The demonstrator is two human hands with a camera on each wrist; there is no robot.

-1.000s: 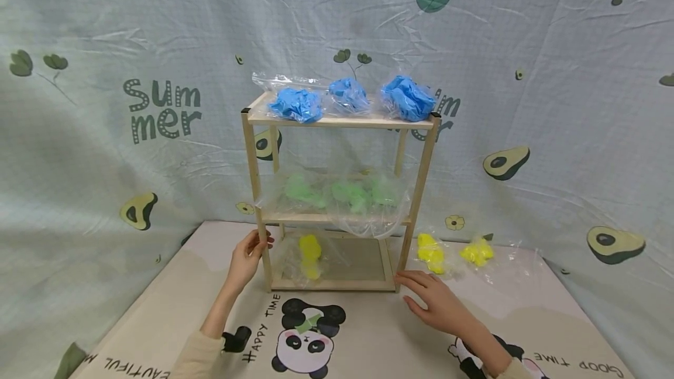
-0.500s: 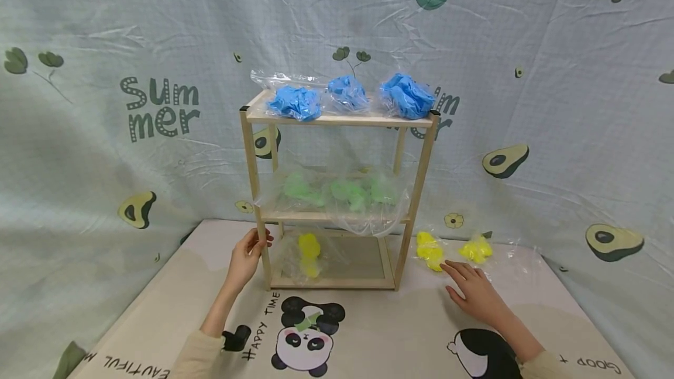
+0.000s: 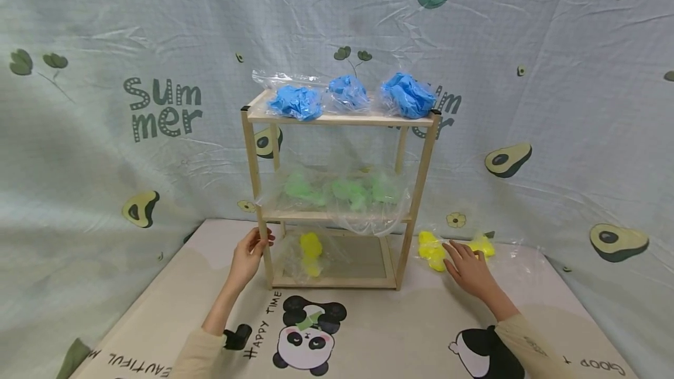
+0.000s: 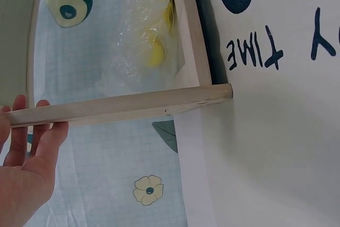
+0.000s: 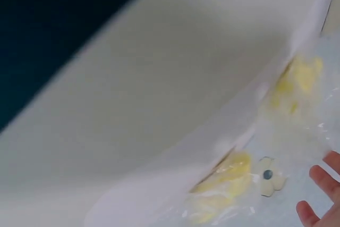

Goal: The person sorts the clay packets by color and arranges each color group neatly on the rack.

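Observation:
My left hand (image 3: 247, 255) holds the front left post (image 4: 122, 107) of a small three-tier wooden shelf (image 3: 337, 283), fingers on one side and thumb on the other. Over the table at the right, my right hand (image 3: 472, 272) hovers with fingers spread, between two clear plastic bags of crumpled yellow material: one bag (image 3: 430, 252) nearer the shelf, another bag (image 3: 484, 245) partly behind the fingers. The right wrist view shows the fingers (image 5: 323, 182) apart from both bags. A third yellow-filled bag (image 3: 312, 254) lies on the bottom tier, at its left.
Clear bags of crumpled blue material (image 3: 347, 93) line the top tier. Green-filled bags (image 3: 350, 192) sit on the middle tier, one hanging over its front edge. Behind stands a printed curtain (image 3: 568, 133); a panda-print cloth (image 3: 379, 332) covers the table.
My right hand has left the shelf's lower right corner, moving right and then further back over the yellow bags. The left hand stays on the post.

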